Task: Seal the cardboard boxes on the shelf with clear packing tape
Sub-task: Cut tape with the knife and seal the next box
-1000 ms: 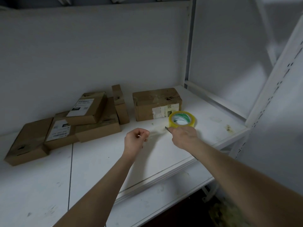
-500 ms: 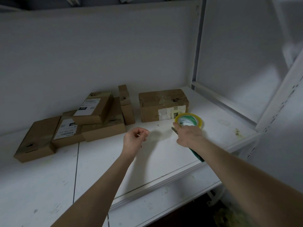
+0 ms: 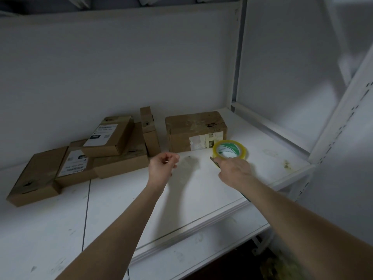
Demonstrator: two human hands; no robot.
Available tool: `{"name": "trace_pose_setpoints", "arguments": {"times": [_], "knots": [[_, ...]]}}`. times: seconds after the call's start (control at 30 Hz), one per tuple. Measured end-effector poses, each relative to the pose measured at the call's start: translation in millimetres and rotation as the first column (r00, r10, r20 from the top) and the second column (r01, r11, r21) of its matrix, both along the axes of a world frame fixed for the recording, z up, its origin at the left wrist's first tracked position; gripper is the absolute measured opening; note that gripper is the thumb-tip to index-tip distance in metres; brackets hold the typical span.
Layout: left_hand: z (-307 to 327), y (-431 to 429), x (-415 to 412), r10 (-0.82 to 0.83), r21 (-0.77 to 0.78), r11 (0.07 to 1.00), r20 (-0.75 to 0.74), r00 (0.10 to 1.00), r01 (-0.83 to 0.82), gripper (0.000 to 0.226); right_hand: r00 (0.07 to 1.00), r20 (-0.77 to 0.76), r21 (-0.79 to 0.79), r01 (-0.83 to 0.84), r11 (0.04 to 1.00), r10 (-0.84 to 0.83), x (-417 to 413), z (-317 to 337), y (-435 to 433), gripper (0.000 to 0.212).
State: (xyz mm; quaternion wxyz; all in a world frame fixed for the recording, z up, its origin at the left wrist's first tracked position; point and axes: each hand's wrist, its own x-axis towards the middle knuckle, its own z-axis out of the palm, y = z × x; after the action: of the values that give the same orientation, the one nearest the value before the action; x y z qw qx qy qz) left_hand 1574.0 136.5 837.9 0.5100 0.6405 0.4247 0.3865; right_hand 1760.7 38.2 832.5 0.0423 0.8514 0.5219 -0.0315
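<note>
- Tape roll [image 3: 230, 151] lies flat on the shelf [image 3: 201, 201], just in front of the big box [image 3: 195, 130] and just beside the right hand [image 3: 235, 171]. It is probably set down there so that both hands are free for the cut.
- Right hand's fingers curl round a cutter [image 3: 214, 161], its blade poking out leftward next to the roll, seemingly aimed at the tape.
- Left hand [image 3: 164, 167] hovers above the shelf with thumb and forefinger pinched and the other fingers curled. It appears to hold the end of a strip of tape [image 3: 188, 164], pulled away from the roll so the blade can bite.
- Smaller boxes [image 3: 109, 136] sit heaped to the left, well apart from both hands.
- Strip shows only as a faint sheen, and the thing in the pinch is too small to name for certain.
- Cutter's handle is mostly hidden under the wrist.
- Whether any box is already sealed cannot be told.
</note>
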Motion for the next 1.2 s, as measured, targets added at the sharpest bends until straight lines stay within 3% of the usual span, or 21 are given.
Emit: {"name": "trace_pose_setpoints", "arguments": {"times": [0.27, 0.53, 1.1, 1.2], "knots": [[1, -4, 15, -0.025, -0.013, 1.000, 0.014, 1.000, 0.026, 0.009, 0.997, -0.004, 0.051, 0.080, 0.995, -0.080, 16, 0, -14, 0.043], [0, -5, 30, -0.054, -0.021, 0.998, 0.004, 0.999, 0.054, 0.010, 0.991, -0.041, 0.121, 0.130, 0.984, -0.125, 22, -7, -13, 0.063], [12, -4, 74, -0.113, -0.010, 0.994, -0.077, 0.991, 0.113, 0.010, 0.943, -0.079, 0.167, 0.331, 0.929, -0.322, 56, -8, -7, 0.050], [26, -4, 80, -0.099, -0.004, 0.995, -0.018, 0.995, 0.099, 0.009, 0.940, -0.065, 0.168, 0.340, 0.925, -0.334, 62, -10, -2, 0.052]]}}
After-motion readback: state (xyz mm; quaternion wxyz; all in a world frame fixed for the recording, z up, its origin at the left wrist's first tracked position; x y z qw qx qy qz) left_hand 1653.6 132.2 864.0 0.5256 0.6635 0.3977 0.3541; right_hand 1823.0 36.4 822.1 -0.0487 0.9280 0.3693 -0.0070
